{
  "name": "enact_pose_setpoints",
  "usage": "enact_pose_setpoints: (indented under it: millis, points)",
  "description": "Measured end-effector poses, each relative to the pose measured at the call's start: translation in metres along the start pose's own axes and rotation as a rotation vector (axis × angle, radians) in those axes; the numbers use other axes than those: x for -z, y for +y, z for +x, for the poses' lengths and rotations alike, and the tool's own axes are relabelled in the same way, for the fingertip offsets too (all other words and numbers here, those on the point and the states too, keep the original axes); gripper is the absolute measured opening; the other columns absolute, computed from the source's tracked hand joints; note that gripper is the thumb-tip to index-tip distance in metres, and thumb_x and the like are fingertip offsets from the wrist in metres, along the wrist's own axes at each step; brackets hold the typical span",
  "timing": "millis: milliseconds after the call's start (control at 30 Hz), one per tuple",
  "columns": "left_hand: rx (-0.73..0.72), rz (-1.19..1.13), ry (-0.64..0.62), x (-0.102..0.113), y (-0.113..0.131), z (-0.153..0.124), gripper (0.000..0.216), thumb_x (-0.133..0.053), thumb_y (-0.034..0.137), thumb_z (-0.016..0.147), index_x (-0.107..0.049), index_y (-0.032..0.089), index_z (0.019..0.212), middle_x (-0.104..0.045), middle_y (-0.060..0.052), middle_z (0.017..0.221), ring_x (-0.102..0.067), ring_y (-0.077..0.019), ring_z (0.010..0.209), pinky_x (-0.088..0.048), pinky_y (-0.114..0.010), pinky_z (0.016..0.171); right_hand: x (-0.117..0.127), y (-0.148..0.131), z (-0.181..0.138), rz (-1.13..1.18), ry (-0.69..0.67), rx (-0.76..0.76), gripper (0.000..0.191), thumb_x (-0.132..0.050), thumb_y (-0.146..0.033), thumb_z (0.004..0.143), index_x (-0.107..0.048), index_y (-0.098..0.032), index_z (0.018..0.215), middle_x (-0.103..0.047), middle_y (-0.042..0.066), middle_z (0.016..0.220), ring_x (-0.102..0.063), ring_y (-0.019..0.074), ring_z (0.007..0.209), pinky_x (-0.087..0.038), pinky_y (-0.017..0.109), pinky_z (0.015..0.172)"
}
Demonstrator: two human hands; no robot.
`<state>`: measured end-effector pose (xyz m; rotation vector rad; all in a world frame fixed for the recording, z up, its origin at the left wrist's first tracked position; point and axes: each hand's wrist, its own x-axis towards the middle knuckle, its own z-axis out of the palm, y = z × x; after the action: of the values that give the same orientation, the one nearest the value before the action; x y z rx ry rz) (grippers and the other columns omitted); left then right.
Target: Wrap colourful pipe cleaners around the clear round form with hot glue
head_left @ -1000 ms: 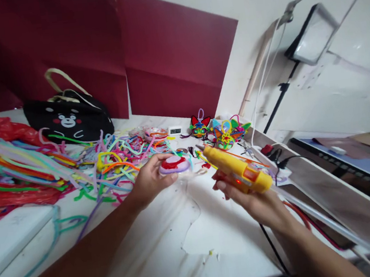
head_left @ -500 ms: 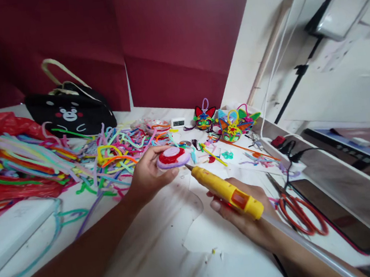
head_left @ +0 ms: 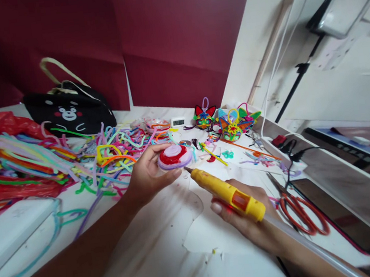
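Observation:
My left hand (head_left: 149,174) pinches a round pipe-cleaner piece (head_left: 174,157) by its left side, thumb below and fingers behind. The piece is coiled in lilac and red, with a lilac centre on top. In my right hand (head_left: 244,207) is a yellow hot glue gun (head_left: 227,191), with a clear glue stick (head_left: 305,242) running out of its back end. The gun's dark nozzle points up and left, close to the lower right rim of the coiled piece. Whether the tip touches it I cannot tell.
Loose pipe cleaners (head_left: 118,146) and a red plastic bag (head_left: 17,177) spread over the left side. Finished cat-face ornaments (head_left: 230,126) stand at the back, near a small digital clock (head_left: 178,122). Scissors (head_left: 300,212) and a phone (head_left: 339,214) lie at right.
The coiled piece has tilted slightly, showing more of its top and its lower rim. The glue gun has shifted very slightly right and down.

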<state>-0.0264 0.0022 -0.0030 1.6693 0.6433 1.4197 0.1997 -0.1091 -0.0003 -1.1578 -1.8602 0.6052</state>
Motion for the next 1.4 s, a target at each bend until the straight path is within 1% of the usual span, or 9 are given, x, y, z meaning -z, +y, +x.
enact_pose_setpoints:
  millis: [167,333,500,733,933,1167,1400]
  points:
    - [-0.012,-0.027,-0.007,-0.0002,-0.0017,-0.0001,0.06,-0.088,0.027,0.065,-0.057,0.014,0.115,-0.068,-0.015,0.122,-0.064,-0.0293,0.116,-0.052,-0.04,0.101,0.0004,-0.0017,0.0022,-0.045,-0.005,0.012,0.008,-0.067,-0.028,0.089,-0.059,-0.028,0.086,-0.062,0.001,0.073,-0.058,0.018,0.061,-0.038,0.032,0.054]
    - [-0.035,-0.053,-0.002,0.0,-0.0032,0.0008,0.06,-0.089,0.022,0.063,-0.059,0.014,0.115,-0.068,-0.014,0.12,-0.065,-0.0271,0.115,-0.053,-0.039,0.1,0.0015,-0.0058,0.0027,-0.114,-0.018,-0.016,0.016,-0.063,-0.037,0.091,-0.056,-0.025,0.083,-0.061,0.0,0.07,-0.057,0.0152,0.059,-0.039,0.029,0.052]
    - [-0.045,-0.041,-0.004,0.001,-0.0041,0.0003,0.061,-0.089,0.022,0.063,-0.06,0.014,0.116,-0.068,-0.014,0.121,-0.065,-0.0285,0.115,-0.053,-0.04,0.1,0.002,-0.0068,0.0026,-0.164,-0.029,-0.021,0.022,-0.06,-0.041,0.092,-0.053,-0.024,0.081,-0.06,-0.001,0.069,-0.057,0.0141,0.058,-0.041,0.027,0.052]
    - [-0.068,-0.003,-0.023,0.0034,-0.006,-0.001,0.062,-0.088,0.022,0.064,-0.06,0.015,0.118,-0.068,-0.014,0.123,-0.065,-0.0277,0.117,-0.053,-0.038,0.101,0.0012,-0.0017,0.0034,-0.166,-0.045,-0.021,0.019,-0.061,-0.041,0.091,-0.057,-0.024,0.084,-0.063,0.001,0.071,-0.06,0.0158,0.059,-0.042,0.027,0.051]
    - [-0.055,-0.008,-0.023,0.0031,-0.0063,-0.0012,0.061,-0.088,0.022,0.065,-0.06,0.015,0.118,-0.068,-0.014,0.124,-0.065,-0.0273,0.117,-0.053,-0.038,0.101,0.0011,-0.0007,0.0016,-0.184,-0.032,-0.009,0.02,-0.06,-0.042,0.092,-0.057,-0.024,0.085,-0.065,0.002,0.072,-0.061,0.0164,0.058,-0.041,0.028,0.05]
    - [-0.03,-0.042,-0.017,0.0021,-0.0055,-0.0011,0.059,-0.088,0.021,0.065,-0.06,0.015,0.117,-0.069,-0.014,0.124,-0.065,-0.0276,0.118,-0.053,-0.039,0.102,0.002,-0.0013,-0.0014,-0.177,-0.02,-0.058,0.022,-0.06,-0.045,0.092,-0.058,-0.024,0.086,-0.066,0.002,0.074,-0.063,0.0176,0.061,-0.041,0.029,0.051]
    - [-0.013,-0.03,0.002,0.001,-0.001,0.0006,0.058,-0.088,0.023,0.064,-0.059,0.014,0.114,-0.07,-0.016,0.122,-0.067,-0.0279,0.115,-0.055,-0.038,0.098,0.0024,-0.0005,-0.0007,-0.181,-0.014,-0.085,0.023,-0.059,-0.046,0.092,-0.057,-0.024,0.084,-0.064,0.001,0.072,-0.06,0.0172,0.06,-0.041,0.03,0.051]
